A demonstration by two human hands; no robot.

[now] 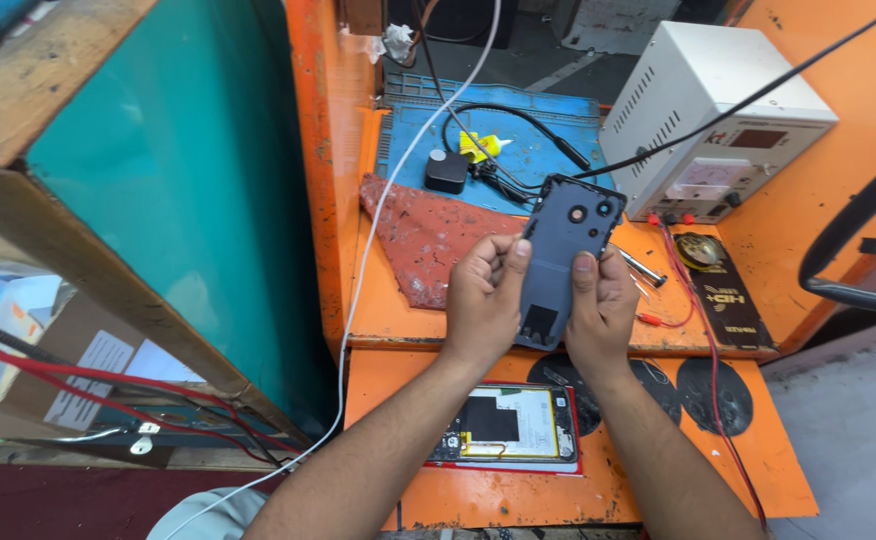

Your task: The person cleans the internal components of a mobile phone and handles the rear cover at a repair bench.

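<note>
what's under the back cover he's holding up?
Both hands hold the dark back cover above the orange bench. Beside it: red cloth, metal tweezers. The bench directly beneath is covered.

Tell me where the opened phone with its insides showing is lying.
In the head view, the opened phone lies flat on the lower orange shelf, between the person's forearms, below the back cover held in both hands.

light: bright, even, daylight-like | shadows: soft, short under hands (538, 300) on orange desk (398, 310) | glare: none | focus: sharp centre | edges: wide-angle stretch
</note>
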